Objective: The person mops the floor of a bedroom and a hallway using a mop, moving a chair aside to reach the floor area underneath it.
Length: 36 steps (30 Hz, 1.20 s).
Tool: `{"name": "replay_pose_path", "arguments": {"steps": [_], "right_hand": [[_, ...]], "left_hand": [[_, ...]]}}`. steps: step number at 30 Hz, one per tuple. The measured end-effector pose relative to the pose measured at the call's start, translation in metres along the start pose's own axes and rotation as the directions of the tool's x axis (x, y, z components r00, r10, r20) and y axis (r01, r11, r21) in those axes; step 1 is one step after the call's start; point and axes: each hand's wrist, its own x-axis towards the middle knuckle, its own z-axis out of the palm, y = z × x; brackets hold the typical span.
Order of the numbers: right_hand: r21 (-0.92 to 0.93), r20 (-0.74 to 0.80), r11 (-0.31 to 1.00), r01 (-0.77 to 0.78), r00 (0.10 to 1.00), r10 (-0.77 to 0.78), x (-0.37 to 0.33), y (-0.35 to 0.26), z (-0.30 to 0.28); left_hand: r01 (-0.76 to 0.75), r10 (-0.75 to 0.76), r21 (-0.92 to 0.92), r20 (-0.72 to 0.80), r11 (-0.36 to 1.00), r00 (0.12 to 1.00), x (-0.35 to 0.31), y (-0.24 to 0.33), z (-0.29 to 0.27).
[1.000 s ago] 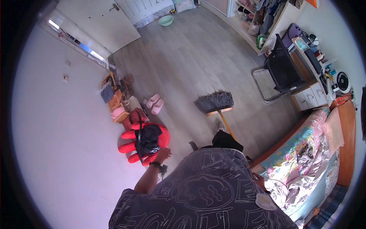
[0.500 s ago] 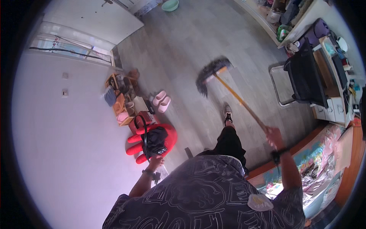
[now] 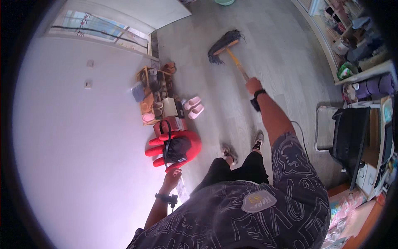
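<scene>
My right hand (image 3: pixel 253 86) is closed around the handle (image 3: pixel 236 61) of a mop, with the arm stretched forward. The mop's dark grey strand head (image 3: pixel 224 45) lies on the floor ahead. On the left, my left hand (image 3: pixel 173 178) is held low, its fingers loosely bent and apart with nothing visible in them. Just beyond it is a red hand-shaped chair (image 3: pixel 192 145), on which a black bag (image 3: pixel 177 149) with a looped strap lies. Whether my fingertips touch the chair or strap is unclear.
A wooden shoe rack (image 3: pixel 145 108) full of shoes stands along the left wall, with pink slippers (image 3: pixel 194 108) beside it. A black chair (image 3: pixel 350 137) is at the desk on the right. Loaded shelves (image 3: pixel 352 45) stand far right. A green basin (image 3: pixel 225 2) sits far ahead.
My right hand has pushed forward and left, carrying the mop head farther away. The view has shifted with my body, and both my shoes now show. My left hand stays near the red chair.
</scene>
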Motion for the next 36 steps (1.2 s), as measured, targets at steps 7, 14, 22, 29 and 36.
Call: {"name": "replay_pose_path", "arguments": {"steps": [7, 14, 22, 29, 36], "right_hand": [[0.382, 0.038, 0.904, -0.191, 0.981, 0.191, -0.203, -0.014, 0.040], [0.202, 0.205, 0.976, -0.077, 0.978, 0.035, -0.443, 0.008, -0.021], [0.221, 0.625, 0.466, -0.857, 0.491, 0.607, -0.483, -0.069, -0.134], [0.440, 0.650, 0.272, -0.856, 0.512, 0.561, -0.335, -0.069, -0.109], [0.420, 0.556, 0.556, -0.717, 0.688, 0.466, -0.028, -0.164, -0.098]], "left_hand": [[0.045, -0.046, -0.086, -0.012, 0.995, 0.999, 0.022, -0.077, -0.012], [0.265, -0.204, -0.315, 0.213, 0.911, 0.956, 0.141, -0.139, -0.037], [0.121, -0.045, -0.483, 0.166, 0.867, 0.985, 0.243, -0.128, -0.115], [0.300, -0.191, -0.456, 0.269, 0.838, 0.944, 0.279, -0.213, -0.148], [0.536, -0.260, -0.651, 0.476, 0.538, 0.840, 0.318, -0.216, -0.170]]}}
